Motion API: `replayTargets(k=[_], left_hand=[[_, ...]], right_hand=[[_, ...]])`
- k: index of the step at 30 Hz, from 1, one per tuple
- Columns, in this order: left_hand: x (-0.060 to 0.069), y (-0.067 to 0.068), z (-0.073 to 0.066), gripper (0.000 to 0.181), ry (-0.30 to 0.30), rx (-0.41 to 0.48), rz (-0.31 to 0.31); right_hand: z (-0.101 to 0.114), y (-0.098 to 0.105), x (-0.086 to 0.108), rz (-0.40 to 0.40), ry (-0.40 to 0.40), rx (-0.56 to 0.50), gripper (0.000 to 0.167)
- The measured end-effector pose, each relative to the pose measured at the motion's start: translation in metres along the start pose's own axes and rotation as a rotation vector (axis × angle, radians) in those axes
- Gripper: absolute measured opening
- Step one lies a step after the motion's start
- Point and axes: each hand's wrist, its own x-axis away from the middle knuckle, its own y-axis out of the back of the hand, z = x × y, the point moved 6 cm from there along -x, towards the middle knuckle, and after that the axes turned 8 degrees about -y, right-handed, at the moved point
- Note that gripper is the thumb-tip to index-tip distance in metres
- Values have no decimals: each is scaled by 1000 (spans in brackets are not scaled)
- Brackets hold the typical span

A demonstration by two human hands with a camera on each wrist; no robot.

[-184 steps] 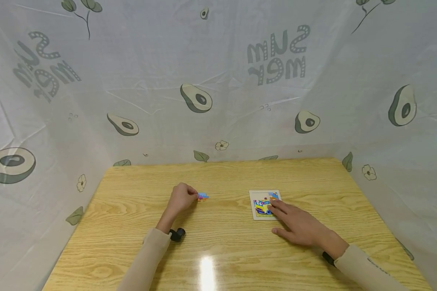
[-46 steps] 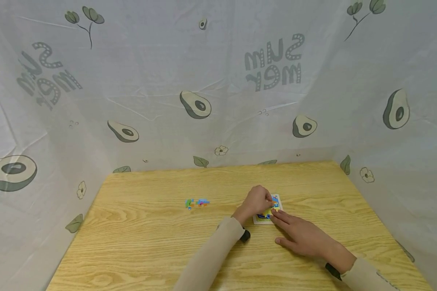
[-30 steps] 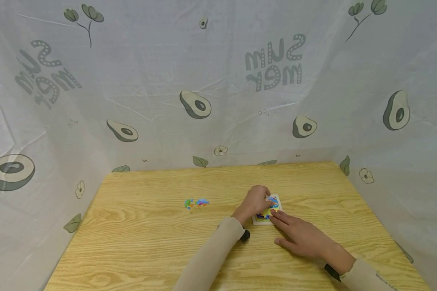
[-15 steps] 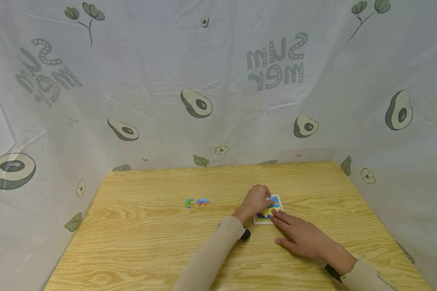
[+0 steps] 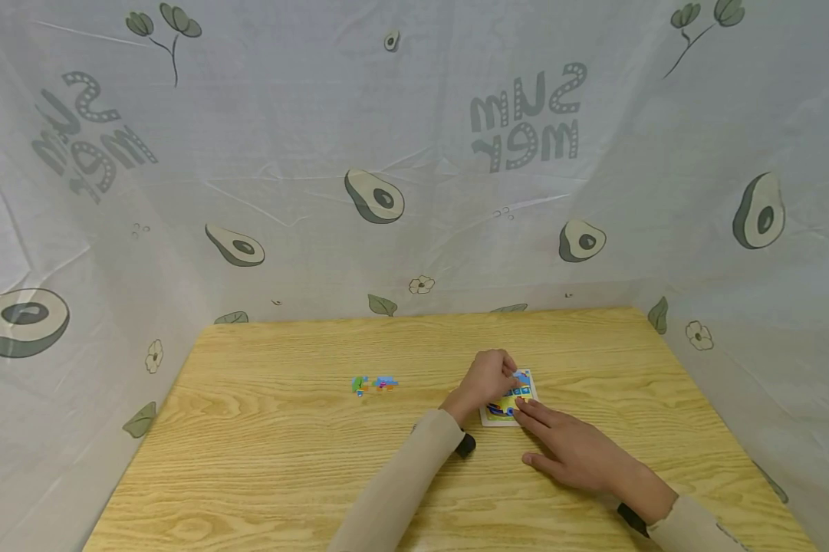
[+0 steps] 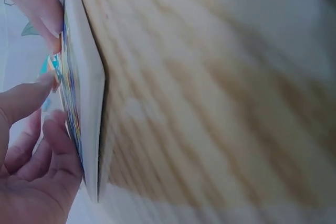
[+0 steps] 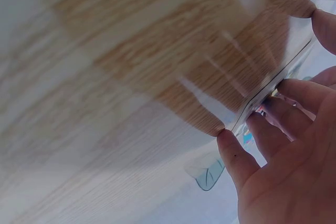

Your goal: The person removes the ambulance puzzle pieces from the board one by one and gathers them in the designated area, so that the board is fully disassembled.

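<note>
A small square puzzle board (image 5: 532,383) with a white rim and a yellow and blue picture lies flat on the wooden table. Over its upper left part is my left hand (image 5: 483,382); in the left wrist view its thumb and fingers pinch a small coloured piece (image 6: 54,72) tilted against the board's face. My right hand (image 5: 580,452) lies at the board's lower right, fingers extended, fingertips resting on the picture and thumb spread on the table. In the right wrist view, the fingertips of my right hand (image 7: 289,166) touch the board and table. Both hands hide parts of the picture.
Loose puzzle pieces lie left of the board, some green (image 5: 358,385) and some blue and pink (image 5: 386,383). A pale curtain (image 5: 304,153) with avocado prints hangs behind the table and along its sides.
Since the oldest frame, my left hand has moved right from the loose pieces to the board. Over the last second its fingers shift only slightly. My right hand stays on the board.
</note>
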Motion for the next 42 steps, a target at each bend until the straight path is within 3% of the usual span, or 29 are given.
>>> replayTargets(k=[4, 11, 15, 27, 34, 42], left_hand=[[1, 1, -1, 9, -25, 32, -9], [1, 1, -1, 25, -22, 10, 5], [2, 2, -1, 23, -38, 5, 16], [3, 9, 2, 14, -8, 93, -29], [4, 13, -1, 15, -45, 148, -54], [10, 24, -1, 15, -30, 271, -74]], right_hand=[[0, 0, -1, -7, 4, -4, 64], [3, 0, -1, -10, 13, -4, 64], [3, -1, -2, -13, 13, -3, 64], [2, 0, -2, -26, 14, 11, 65], [2, 0, -3, -24, 16, 5, 64], [-1, 0, -2, 2, -1, 12, 64]])
